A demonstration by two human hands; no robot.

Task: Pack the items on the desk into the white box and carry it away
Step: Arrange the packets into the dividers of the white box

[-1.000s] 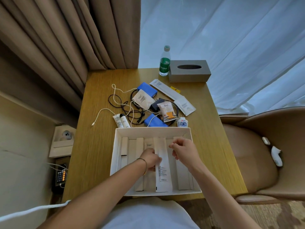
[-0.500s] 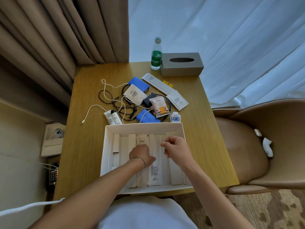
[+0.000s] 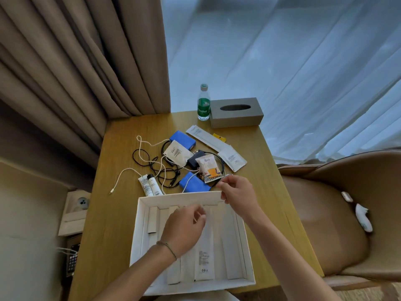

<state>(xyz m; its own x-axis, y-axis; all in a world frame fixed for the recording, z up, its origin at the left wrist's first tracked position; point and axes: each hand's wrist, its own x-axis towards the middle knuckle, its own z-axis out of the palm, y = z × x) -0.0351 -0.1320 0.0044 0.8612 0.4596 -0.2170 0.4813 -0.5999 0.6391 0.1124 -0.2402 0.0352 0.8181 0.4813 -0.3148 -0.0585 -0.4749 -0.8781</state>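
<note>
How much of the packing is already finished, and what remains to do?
Done: several long white sachets lie in the white box. In hand: the right hand reaches past the far wall toward the pile; the left hand hovers inside. Left: cables, blue packs, tubes, the snack packet, then carrying.

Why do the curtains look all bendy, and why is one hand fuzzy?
Head view: the wide-angle lens bows the brown curtain and the desk edges outward; the left hand is smeared by motion blur at its fingertips, while the right hand looks sharper; soft daylight comes through the sheer curtain.
</note>
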